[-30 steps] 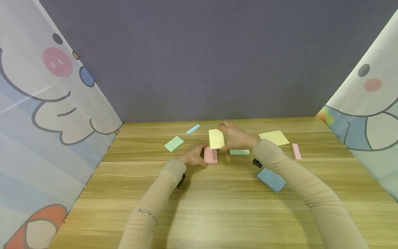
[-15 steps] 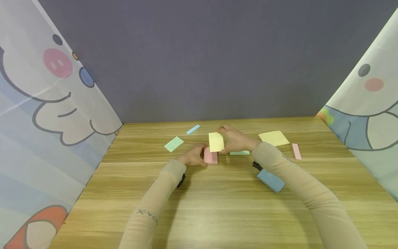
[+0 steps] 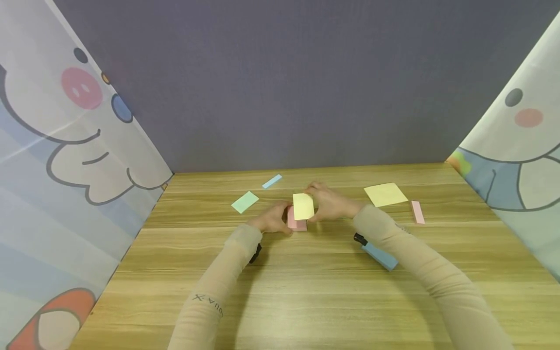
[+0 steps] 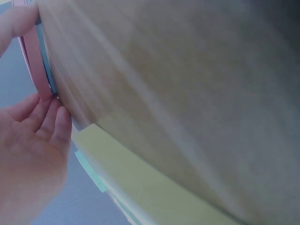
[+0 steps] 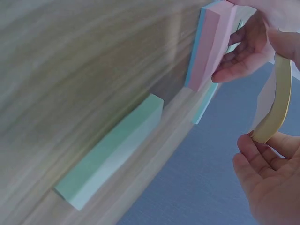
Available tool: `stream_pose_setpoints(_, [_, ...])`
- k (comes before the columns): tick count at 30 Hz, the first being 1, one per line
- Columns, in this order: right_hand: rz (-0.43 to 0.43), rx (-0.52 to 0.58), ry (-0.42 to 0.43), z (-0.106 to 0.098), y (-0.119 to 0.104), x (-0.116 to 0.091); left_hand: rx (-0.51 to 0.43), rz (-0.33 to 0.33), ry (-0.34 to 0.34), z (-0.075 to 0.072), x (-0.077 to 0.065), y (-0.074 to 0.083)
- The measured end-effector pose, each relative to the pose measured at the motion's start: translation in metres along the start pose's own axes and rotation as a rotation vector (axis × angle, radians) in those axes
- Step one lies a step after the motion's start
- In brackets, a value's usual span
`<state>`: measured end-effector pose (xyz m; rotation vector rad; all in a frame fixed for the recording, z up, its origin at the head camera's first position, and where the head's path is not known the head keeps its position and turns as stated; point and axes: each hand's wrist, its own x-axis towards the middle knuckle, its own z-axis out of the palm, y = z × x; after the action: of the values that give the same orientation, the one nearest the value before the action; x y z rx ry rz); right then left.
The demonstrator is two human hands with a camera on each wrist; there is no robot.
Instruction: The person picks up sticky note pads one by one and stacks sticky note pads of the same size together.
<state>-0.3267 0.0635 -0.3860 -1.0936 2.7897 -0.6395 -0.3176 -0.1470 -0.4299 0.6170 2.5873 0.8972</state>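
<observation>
My left hand (image 3: 272,219) grips the edges of a pink sticky note pad (image 3: 298,226) on the wooden table. In the right wrist view a thin blue layer (image 5: 193,51) lies against the underside of that pink pad. My right hand (image 3: 330,201) holds a yellow sticky note pad (image 3: 303,206) between thumb and fingers, and the pad bends slightly in the right wrist view. It hangs just over the pink pad, apart from it, and covers part of it in the head view. A long green pad (image 5: 110,150) lies near my right hand, hidden in the head view.
Left of the hands lie a light green pad (image 3: 245,201) and a narrow light blue strip pad (image 3: 272,181). To the right are a larger yellow pad (image 3: 386,194), a narrow pink pad (image 3: 417,212) and a blue block (image 3: 379,255) partly behind my right sleeve. A grey wall (image 3: 280,87) bounds the back.
My right hand has come toward me and lower with the yellow pad, which now covers more of the pink pad. The hand now hides the long green pad. My left hand stays put.
</observation>
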Motion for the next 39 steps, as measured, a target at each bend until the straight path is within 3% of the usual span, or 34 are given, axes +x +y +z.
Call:
stream_pose_setpoints(7, [-0.036, 0.045, 0.014, 0.008, 0.001, -0.001, -0.028, 0.008, -0.028, -0.002, 0.000, 0.000])
stream_pose_setpoints(14, [-0.013, 0.086, -0.018, 0.015, 0.002, -0.001, -0.032, -0.005, -0.051, -0.003, 0.000, -0.001])
stream_pose_setpoints(39, [0.034, 0.087, -0.060, 0.031, 0.007, 0.000, 0.003, -0.037, -0.034, -0.001, -0.001, 0.000])
